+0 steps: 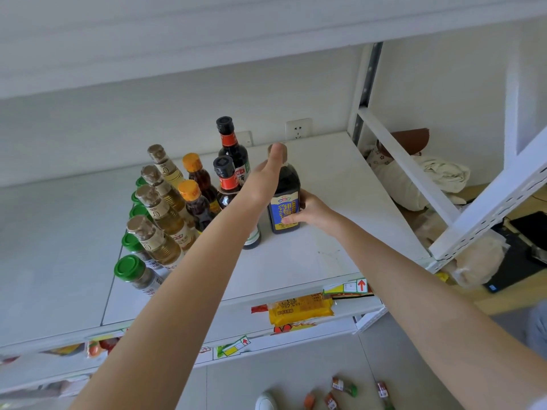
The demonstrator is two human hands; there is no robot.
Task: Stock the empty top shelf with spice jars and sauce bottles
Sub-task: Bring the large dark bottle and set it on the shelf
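Observation:
The white top shelf [331, 238] holds rows of stock on its left half. There are green-capped spice jars [130, 269], pale yellow bottles with beige caps [161, 214], orange-capped bottles [195, 199] and black-capped dark bottles [229, 146]. To their right stands a dark sauce bottle with a blue label [284, 213], upright on the shelf. My right hand [312, 211] grips its lower body from the right. My left hand [263, 179] lies flat against its neck, fingertips over the cap. My left forearm hides most of another bottle [253, 239].
The right half of the shelf is bare up to a white slotted upright [485, 202]. A lower shelf carries yellow packets [299, 309] and price tags with red arrows [361, 285]. Several small jars [343, 386] lie on the tiled floor. A wall socket [297, 128] sits behind the shelf.

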